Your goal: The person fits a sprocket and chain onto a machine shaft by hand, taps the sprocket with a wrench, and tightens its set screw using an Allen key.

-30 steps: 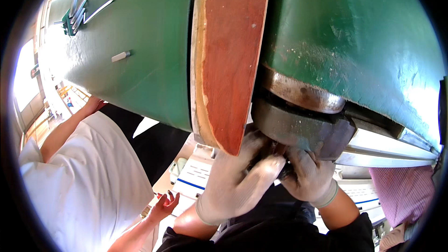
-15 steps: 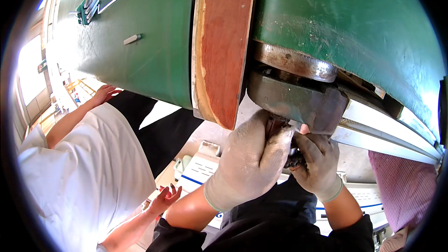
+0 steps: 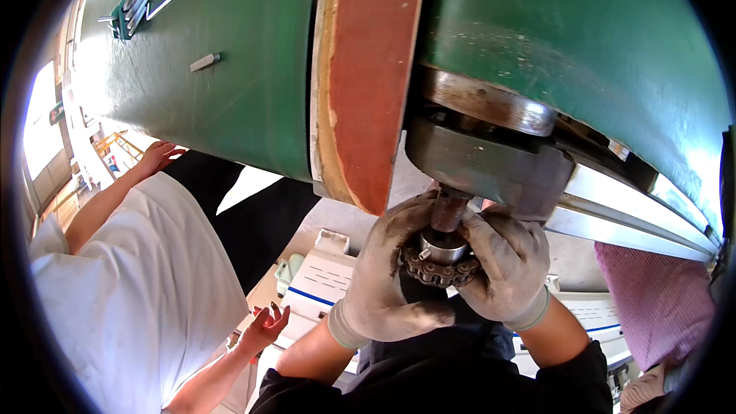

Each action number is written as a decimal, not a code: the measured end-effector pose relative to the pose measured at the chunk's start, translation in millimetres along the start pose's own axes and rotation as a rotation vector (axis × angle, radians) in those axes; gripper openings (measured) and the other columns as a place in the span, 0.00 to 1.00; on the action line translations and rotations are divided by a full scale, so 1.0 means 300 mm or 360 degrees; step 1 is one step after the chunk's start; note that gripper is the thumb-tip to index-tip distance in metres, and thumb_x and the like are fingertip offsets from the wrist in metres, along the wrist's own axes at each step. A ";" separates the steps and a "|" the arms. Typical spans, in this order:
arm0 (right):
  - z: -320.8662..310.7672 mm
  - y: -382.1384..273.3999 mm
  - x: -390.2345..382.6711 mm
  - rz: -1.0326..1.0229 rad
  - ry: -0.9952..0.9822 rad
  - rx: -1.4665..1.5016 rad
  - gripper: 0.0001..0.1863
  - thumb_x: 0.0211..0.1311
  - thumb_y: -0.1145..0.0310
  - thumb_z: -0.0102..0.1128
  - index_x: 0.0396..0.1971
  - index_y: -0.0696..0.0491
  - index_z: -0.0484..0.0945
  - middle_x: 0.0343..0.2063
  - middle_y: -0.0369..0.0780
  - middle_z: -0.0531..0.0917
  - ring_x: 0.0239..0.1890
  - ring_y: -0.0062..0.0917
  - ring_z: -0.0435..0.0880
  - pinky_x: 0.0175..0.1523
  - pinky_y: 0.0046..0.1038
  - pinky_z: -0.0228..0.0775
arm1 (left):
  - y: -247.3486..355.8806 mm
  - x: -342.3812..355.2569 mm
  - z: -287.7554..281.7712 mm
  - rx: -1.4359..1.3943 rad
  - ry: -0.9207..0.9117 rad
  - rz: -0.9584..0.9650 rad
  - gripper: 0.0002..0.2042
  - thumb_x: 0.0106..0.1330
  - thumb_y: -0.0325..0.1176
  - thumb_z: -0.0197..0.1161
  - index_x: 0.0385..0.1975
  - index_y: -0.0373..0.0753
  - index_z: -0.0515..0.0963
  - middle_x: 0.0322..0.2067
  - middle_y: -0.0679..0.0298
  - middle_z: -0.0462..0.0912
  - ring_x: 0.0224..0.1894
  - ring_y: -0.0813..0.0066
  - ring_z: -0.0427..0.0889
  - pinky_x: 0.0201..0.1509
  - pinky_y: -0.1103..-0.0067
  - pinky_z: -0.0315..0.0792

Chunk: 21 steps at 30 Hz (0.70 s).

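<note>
Both my hands wear dirty grey work gloves and close around a small toothed sprocket with a chain [image 3: 438, 267] on a steel shaft [image 3: 448, 215]. My left hand [image 3: 387, 268] wraps it from the left, my right hand [image 3: 502, 264] from the right. The shaft rises into a grey metal bearing block [image 3: 491, 165] under a big green machine body [image 3: 583, 54]. A tall reddish-brown wheel [image 3: 366, 77] stands just left of the block.
A person in a white shirt [image 3: 130, 284] stands at the left, one hand [image 3: 157, 157] on the green machine, the other hand [image 3: 262, 327] low near a white box [image 3: 326, 280]. Metal rods and a small block [image 3: 205, 61] lie on the green surface. A pink cloth [image 3: 659, 299] is at the right.
My hands have come down from under the bearing block, and the sprocket with its chain and the shaft now show between them. The view has shifted a little.
</note>
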State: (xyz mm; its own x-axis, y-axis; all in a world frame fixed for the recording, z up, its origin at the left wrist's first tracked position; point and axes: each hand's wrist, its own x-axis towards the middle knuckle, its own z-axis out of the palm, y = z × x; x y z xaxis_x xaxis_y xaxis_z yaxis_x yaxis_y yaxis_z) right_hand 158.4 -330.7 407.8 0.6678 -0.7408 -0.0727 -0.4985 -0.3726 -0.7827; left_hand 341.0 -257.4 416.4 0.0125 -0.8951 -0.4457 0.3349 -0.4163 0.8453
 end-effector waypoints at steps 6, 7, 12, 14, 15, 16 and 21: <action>-0.011 -0.034 0.032 -0.0017 0.0109 -0.0133 0.36 0.42 0.67 0.65 0.56 0.66 0.79 0.41 0.52 0.86 0.39 0.45 0.86 0.45 0.40 0.78 | 0.031 0.052 -0.032 0.0664 -0.0079 0.0302 0.43 0.55 0.50 0.79 0.62 0.26 0.68 0.56 0.48 0.77 0.58 0.54 0.78 0.66 0.63 0.69; -0.018 -0.039 0.040 -0.0037 0.0113 -0.0152 0.36 0.40 0.67 0.66 0.56 0.67 0.79 0.40 0.52 0.86 0.38 0.45 0.86 0.43 0.38 0.78 | 0.040 0.056 -0.030 0.0697 -0.0080 0.0300 0.43 0.54 0.52 0.80 0.61 0.25 0.69 0.56 0.49 0.77 0.57 0.57 0.78 0.64 0.64 0.70; -0.018 -0.063 0.055 0.0034 0.0141 -0.0101 0.32 0.42 0.68 0.67 0.52 0.66 0.80 0.40 0.50 0.87 0.37 0.42 0.87 0.41 0.37 0.78 | 0.052 0.069 -0.034 0.0763 -0.0003 0.0275 0.40 0.53 0.47 0.81 0.57 0.23 0.72 0.53 0.51 0.79 0.54 0.62 0.81 0.60 0.68 0.73; -0.018 -0.072 0.057 0.0089 0.0137 -0.0085 0.30 0.43 0.69 0.68 0.51 0.66 0.80 0.41 0.50 0.87 0.37 0.41 0.87 0.41 0.37 0.78 | 0.047 0.057 -0.032 0.0732 0.0046 0.0245 0.38 0.52 0.43 0.81 0.56 0.23 0.72 0.52 0.52 0.80 0.52 0.63 0.81 0.59 0.69 0.74; -0.022 -0.072 0.059 0.0086 0.0124 -0.0081 0.28 0.45 0.70 0.68 0.50 0.65 0.80 0.42 0.49 0.87 0.37 0.40 0.87 0.41 0.36 0.78 | 0.045 0.050 -0.031 0.0680 0.0083 0.0222 0.36 0.52 0.40 0.81 0.56 0.23 0.73 0.51 0.52 0.81 0.52 0.64 0.82 0.58 0.70 0.74; -0.024 -0.073 0.061 0.0089 0.0117 -0.0085 0.28 0.46 0.70 0.68 0.50 0.65 0.80 0.42 0.49 0.87 0.36 0.40 0.87 0.41 0.35 0.78 | 0.044 0.048 -0.029 0.0648 0.0096 0.0211 0.36 0.52 0.39 0.81 0.56 0.24 0.73 0.51 0.53 0.81 0.51 0.65 0.82 0.58 0.71 0.74; -0.033 -0.077 0.082 0.0230 0.0089 0.0217 0.28 0.51 0.75 0.70 0.54 0.65 0.76 0.43 0.49 0.87 0.40 0.38 0.90 0.45 0.33 0.80 | 0.055 0.047 -0.017 0.0520 0.0171 0.0151 0.35 0.51 0.38 0.81 0.55 0.25 0.73 0.50 0.55 0.81 0.50 0.67 0.82 0.57 0.71 0.75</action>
State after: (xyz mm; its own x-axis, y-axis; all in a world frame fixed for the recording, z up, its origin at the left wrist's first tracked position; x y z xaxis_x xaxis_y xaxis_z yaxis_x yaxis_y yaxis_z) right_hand 180.9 -346.0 430.2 0.5610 -0.8124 -0.1589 -0.5049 -0.1837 -0.8434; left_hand 351.3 -276.0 422.4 0.1339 -0.9174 -0.3748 0.0090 -0.3770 0.9262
